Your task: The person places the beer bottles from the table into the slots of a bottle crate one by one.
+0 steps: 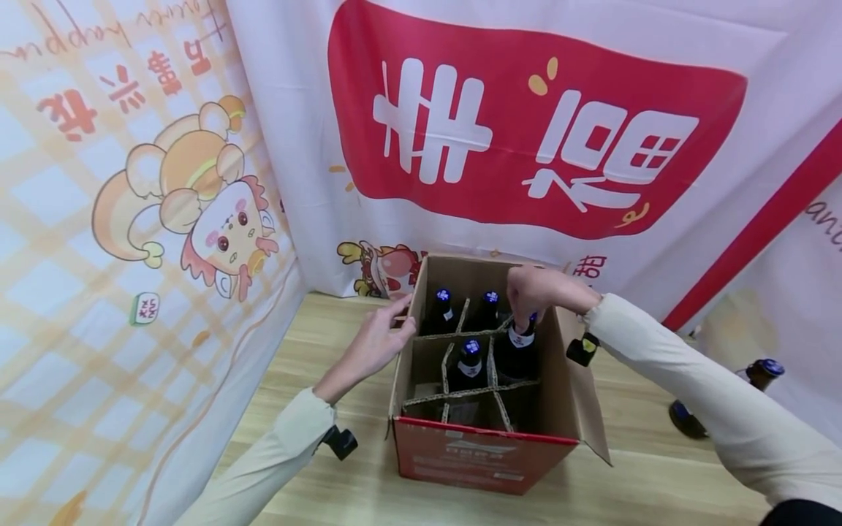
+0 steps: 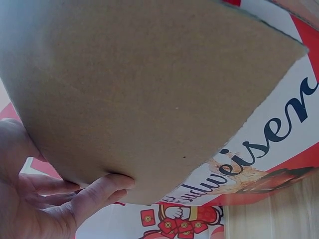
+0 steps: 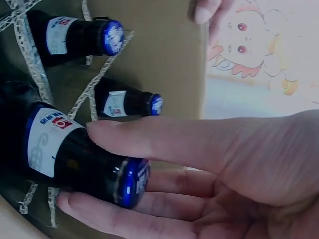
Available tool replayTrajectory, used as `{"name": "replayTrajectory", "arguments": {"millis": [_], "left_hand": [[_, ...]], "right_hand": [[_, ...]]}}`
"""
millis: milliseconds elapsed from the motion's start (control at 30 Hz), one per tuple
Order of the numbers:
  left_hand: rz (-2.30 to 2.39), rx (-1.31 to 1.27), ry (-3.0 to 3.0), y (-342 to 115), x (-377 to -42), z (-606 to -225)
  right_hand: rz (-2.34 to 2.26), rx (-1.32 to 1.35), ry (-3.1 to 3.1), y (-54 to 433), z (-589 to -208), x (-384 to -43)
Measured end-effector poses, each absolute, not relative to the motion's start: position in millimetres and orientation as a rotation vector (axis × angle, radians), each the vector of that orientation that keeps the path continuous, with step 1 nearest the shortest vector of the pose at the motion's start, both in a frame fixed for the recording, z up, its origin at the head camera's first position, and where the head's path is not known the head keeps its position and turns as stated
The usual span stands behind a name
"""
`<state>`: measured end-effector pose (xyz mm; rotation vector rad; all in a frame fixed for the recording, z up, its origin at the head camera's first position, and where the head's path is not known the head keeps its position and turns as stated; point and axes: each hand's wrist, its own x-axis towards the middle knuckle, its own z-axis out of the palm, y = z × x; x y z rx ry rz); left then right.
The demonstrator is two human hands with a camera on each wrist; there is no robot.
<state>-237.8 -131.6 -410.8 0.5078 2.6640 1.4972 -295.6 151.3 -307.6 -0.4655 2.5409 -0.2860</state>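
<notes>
My right hand [image 1: 536, 292] reaches into an open cardboard box [image 1: 483, 456], thumb and fingers round the neck of a dark beer bottle [image 3: 52, 142] with a blue cap and white neck label. That bottle stands in a divider cell near the box's right wall; its base is hidden. Three more blue-capped bottles are in other cells: a back-left bottle [image 1: 442, 303], a back bottle [image 1: 490, 303] and a middle bottle [image 1: 470, 361]. At the box's left side, my left hand [image 1: 378, 340] pinches a brown cardboard flap [image 2: 129, 99] between thumb and fingers.
Cardboard dividers [image 1: 493, 358] split the box into cells. Its right flap [image 1: 588, 398] hangs outward. On the wooden surface [image 1: 329, 467] at right, a dark bottle [image 1: 763, 372] is partly hidden behind my right sleeve. Printed cloth [image 1: 296, 146] hangs behind and at left.
</notes>
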Motion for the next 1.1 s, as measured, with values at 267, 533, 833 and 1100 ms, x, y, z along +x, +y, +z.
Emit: {"name": "replayTrajectory", "arguments": {"millis": [267, 533, 833, 1100], "left_hand": [[1.502, 0.506, 2.655, -128.8, -237.5, -411.1], [1.487, 0.493, 2.67, -129.8, -236.3, -409.9], [1.441, 0.539, 2.68, -132.5, -235.9, -404.4], [1.415, 0.549, 2.703, -131.9, -234.4, -404.8]], "right_hand": [[-0.355, -0.434, 2.448, 155.9, -321.0, -300.8], [-0.354, -0.542, 2.452, 156.4, -326.3, -300.9], [-0.584, -0.634, 2.577, 185.2, -314.4, -294.9], [-1.028, -0.566, 2.72, 210.2, -319.6, -281.2]]}}
